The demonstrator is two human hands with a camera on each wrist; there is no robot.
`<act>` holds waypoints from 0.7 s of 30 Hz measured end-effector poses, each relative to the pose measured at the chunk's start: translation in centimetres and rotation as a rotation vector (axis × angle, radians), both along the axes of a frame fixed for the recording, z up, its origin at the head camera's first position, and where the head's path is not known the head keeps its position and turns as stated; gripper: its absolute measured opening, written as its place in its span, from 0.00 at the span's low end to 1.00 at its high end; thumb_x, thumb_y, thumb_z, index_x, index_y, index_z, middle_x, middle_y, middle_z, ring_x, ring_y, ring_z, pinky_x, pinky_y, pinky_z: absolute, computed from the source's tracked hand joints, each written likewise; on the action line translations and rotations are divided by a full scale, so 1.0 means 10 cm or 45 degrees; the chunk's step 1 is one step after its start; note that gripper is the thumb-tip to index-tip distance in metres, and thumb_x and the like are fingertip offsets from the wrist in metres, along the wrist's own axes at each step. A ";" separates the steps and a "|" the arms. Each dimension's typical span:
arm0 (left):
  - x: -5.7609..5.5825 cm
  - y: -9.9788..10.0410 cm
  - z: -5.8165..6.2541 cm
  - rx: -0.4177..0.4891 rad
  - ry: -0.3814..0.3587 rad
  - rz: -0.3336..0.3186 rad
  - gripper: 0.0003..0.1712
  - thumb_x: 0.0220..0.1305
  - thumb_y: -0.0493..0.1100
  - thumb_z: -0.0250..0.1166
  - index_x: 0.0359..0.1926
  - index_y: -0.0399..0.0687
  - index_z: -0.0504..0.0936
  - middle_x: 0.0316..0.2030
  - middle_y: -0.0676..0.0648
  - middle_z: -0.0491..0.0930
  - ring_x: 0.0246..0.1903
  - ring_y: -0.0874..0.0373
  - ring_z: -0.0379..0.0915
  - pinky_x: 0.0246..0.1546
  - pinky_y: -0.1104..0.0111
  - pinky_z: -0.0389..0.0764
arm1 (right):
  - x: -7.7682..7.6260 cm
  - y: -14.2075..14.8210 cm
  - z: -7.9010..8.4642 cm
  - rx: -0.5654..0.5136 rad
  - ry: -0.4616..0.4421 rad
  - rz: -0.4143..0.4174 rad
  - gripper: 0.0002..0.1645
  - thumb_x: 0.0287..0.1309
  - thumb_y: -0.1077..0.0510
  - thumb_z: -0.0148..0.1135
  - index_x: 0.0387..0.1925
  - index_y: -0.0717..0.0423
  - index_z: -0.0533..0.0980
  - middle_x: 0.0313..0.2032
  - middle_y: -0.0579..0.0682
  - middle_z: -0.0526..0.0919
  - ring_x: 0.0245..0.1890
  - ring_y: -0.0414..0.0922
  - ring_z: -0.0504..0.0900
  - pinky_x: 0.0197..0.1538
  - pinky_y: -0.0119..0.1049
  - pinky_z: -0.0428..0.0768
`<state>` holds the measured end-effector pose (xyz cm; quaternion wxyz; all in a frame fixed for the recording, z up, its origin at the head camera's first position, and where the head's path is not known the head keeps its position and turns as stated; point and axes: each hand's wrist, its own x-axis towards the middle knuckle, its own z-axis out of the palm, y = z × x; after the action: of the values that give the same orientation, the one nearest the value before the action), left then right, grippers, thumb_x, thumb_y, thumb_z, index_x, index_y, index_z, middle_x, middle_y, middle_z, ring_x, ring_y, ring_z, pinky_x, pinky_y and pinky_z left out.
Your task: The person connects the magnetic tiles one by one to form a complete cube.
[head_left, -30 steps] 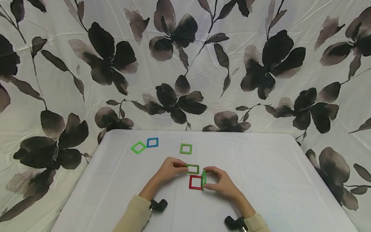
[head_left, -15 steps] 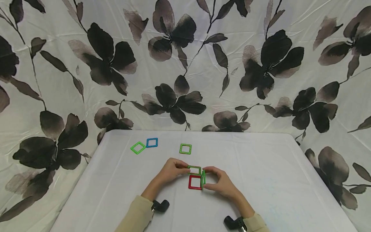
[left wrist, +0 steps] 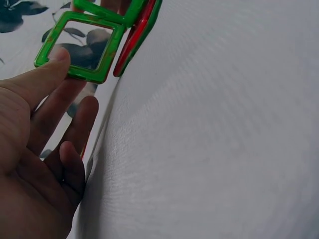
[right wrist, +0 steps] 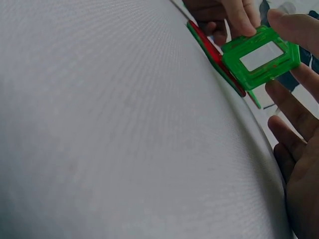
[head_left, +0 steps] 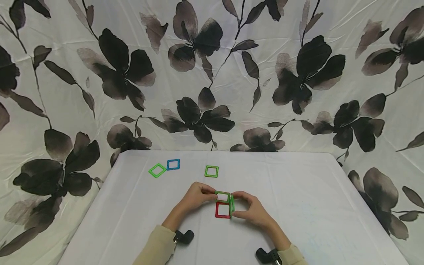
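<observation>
In the head view my left hand (head_left: pixel 196 197) pinches a green square magnetic tile (left wrist: pixel 114 52) between thumb and fingers, tilted up off the table. A red square tile (head_left: pixel 216 210) lies flat just in front of it; the wrist views show a green layer under the red. Along the red tile's right edge stands another green square tile (head_left: pixel 232 206). My right hand (head_left: pixel 254 210) grips that upright tile by its edges, thumb nearer me and fingers at the far side. The two green tiles meet at a corner.
Toward the back of the white table (head_left: pixel 298 176) lie a loose green square tile (head_left: pixel 211 176), a blue square tile (head_left: pixel 168 165) and a green tile turned like a diamond (head_left: pixel 161 166). A floral cloth (head_left: pixel 251 84) hangs behind the table.
The left hand has moved slightly right, bringing its green tile over against the upright one and the red tile's far edge. The right hand has stayed nearly still.
</observation>
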<state>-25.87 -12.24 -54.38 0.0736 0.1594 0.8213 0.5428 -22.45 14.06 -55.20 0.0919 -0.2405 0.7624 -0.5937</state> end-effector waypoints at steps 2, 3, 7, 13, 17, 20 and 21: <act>0.00 0.00 -0.01 -0.006 0.003 0.000 0.11 0.53 0.45 0.75 0.35 0.44 0.89 0.29 0.55 0.85 0.31 0.59 0.81 0.31 0.68 0.80 | 0.00 0.00 0.00 0.005 0.004 0.000 0.33 0.48 0.61 0.76 0.57 0.50 0.75 0.53 0.43 0.80 0.59 0.46 0.72 0.65 0.50 0.62; 0.01 0.01 -0.01 -0.010 0.005 0.000 0.11 0.53 0.45 0.75 0.35 0.44 0.89 0.29 0.55 0.85 0.31 0.59 0.81 0.31 0.69 0.80 | 0.00 0.00 -0.01 0.007 0.004 -0.002 0.33 0.48 0.61 0.76 0.57 0.50 0.75 0.53 0.43 0.80 0.59 0.46 0.72 0.65 0.49 0.62; 0.01 0.02 -0.01 -0.014 0.021 -0.009 0.11 0.53 0.45 0.75 0.35 0.42 0.89 0.29 0.55 0.85 0.30 0.60 0.80 0.31 0.69 0.79 | 0.00 0.00 -0.02 0.015 0.021 -0.004 0.33 0.48 0.60 0.76 0.57 0.49 0.75 0.53 0.43 0.80 0.59 0.45 0.72 0.65 0.46 0.63; 0.03 0.02 -0.01 -0.011 0.037 -0.027 0.12 0.54 0.44 0.75 0.36 0.41 0.89 0.29 0.54 0.85 0.30 0.60 0.80 0.31 0.69 0.79 | 0.01 0.00 -0.03 0.027 0.040 -0.002 0.32 0.48 0.59 0.76 0.57 0.49 0.75 0.53 0.44 0.80 0.58 0.46 0.72 0.64 0.46 0.64; 0.04 0.02 0.00 -0.029 0.028 -0.024 0.11 0.54 0.44 0.75 0.36 0.41 0.89 0.30 0.54 0.85 0.31 0.60 0.79 0.32 0.68 0.79 | 0.00 -0.01 -0.02 0.032 0.054 0.000 0.32 0.50 0.60 0.75 0.57 0.49 0.75 0.53 0.45 0.80 0.59 0.47 0.72 0.65 0.48 0.63; 0.05 0.03 0.02 -0.025 0.018 -0.019 0.11 0.54 0.43 0.75 0.36 0.41 0.89 0.30 0.53 0.85 0.31 0.61 0.79 0.32 0.70 0.78 | 0.02 -0.02 0.03 0.022 0.056 0.003 0.31 0.51 0.62 0.74 0.58 0.53 0.75 0.54 0.48 0.79 0.60 0.51 0.71 0.65 0.52 0.62; 0.07 0.04 0.07 -0.022 0.020 -0.021 0.11 0.54 0.41 0.75 0.36 0.39 0.88 0.30 0.52 0.85 0.30 0.60 0.79 0.31 0.70 0.78 | 0.04 -0.03 0.09 0.019 0.051 0.005 0.31 0.51 0.63 0.73 0.57 0.55 0.74 0.54 0.50 0.79 0.60 0.53 0.71 0.65 0.54 0.61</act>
<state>-25.15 -11.88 -53.66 0.0731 0.1699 0.8253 0.5336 -22.06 13.77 -54.32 0.0795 -0.2533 0.7679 -0.5830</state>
